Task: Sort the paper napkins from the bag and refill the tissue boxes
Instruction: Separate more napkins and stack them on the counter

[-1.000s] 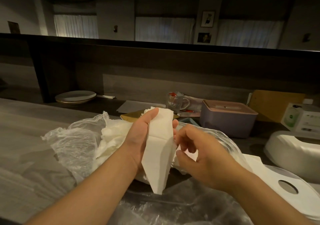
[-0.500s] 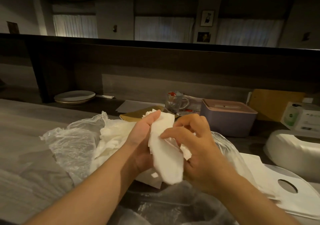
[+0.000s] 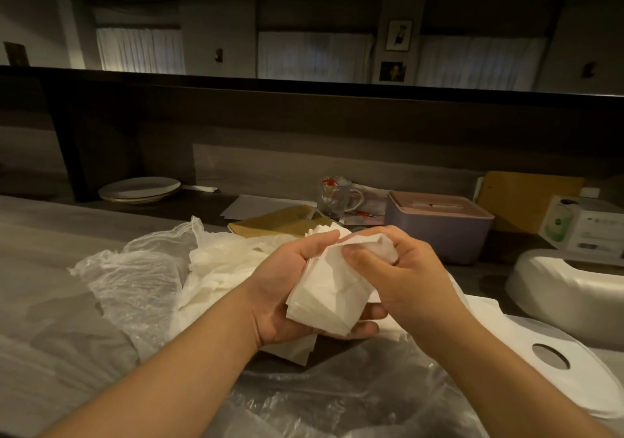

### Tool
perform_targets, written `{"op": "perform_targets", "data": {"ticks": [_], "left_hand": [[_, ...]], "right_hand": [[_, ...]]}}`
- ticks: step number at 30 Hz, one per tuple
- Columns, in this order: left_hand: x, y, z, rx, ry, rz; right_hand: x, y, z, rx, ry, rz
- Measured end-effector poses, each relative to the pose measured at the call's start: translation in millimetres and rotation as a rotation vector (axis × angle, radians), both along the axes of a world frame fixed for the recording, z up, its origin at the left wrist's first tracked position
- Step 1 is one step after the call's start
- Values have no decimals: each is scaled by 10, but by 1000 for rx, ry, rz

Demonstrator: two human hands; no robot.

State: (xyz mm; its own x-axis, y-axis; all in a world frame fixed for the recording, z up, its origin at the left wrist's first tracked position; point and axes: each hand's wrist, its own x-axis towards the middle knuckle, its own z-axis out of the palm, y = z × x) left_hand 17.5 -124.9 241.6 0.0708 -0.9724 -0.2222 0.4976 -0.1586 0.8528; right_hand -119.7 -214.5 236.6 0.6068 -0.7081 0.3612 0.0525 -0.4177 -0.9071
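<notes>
right hand [image 3: 401, 279] moved onto napkins [image 3: 329, 297] | left hand [image 3: 290, 289] cupping underneath

Stack of white paper napkins [image 3: 329, 297]: folded, held above the counter, fanned and slightly tilted, top sheet [image 3: 368, 245] lifted and crumpled. Clear plastic bag [image 3: 135, 279]: crumpled, open, lying on the counter to the left, loose white napkins [image 3: 219, 265] inside. Mauve tissue box [image 3: 439, 231]: lid on, upright, far right. White tissue box [image 3: 567, 289]: rounded, at the right edge.
</notes>
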Motion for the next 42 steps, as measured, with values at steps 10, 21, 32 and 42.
{"op": "perform_targets", "data": {"ticks": [10,21,32,42], "left_hand": [[75,28,-108,-136,3,-289],[67,18,-106,-174,0,-295],[49,25,-87,-114,14,-260],[38,-24,-37,-64,142,-48]], "right_hand": [[18,-9,-19,-1,-41,3],[54,-52,-53,-85,72,1],[42,-40,-69,-154,59,-54],[-14,-48,-126,-748,149,-112]]}}
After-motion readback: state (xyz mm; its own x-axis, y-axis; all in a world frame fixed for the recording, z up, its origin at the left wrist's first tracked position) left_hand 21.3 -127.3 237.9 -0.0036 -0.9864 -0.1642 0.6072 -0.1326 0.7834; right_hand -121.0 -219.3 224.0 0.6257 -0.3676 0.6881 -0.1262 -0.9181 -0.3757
